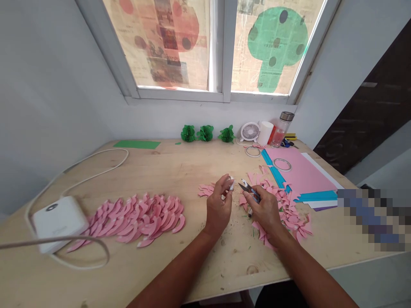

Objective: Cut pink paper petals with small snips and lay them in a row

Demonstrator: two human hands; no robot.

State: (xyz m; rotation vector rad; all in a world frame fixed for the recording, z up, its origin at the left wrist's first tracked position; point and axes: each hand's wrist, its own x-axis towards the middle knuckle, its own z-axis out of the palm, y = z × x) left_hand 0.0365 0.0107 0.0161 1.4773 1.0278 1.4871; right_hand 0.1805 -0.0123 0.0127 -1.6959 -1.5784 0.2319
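Observation:
Over the middle of the table, my left hand [221,201] is closed with its fingertips pinching a small white piece [231,185]; its exact kind I cannot make out. Just to the right, my right hand [263,209] grips a pair of small scissors [248,188], blades pointing left toward the white piece, apart from it. Cut pink paper scraps [292,214] lie scattered around and beyond my right hand. A few small pink pieces [205,189] rest beside my left hand. Farther left, curved pink paper strips [138,218] overlap in rows.
A white box-like device [59,220] with a looping cable stands at the left. Green paper ornaments [205,133], a small fan [250,131] and a glass bottle [282,130] line the wall. Tape rolls [282,164] and pink sheets [300,171] lie at the right.

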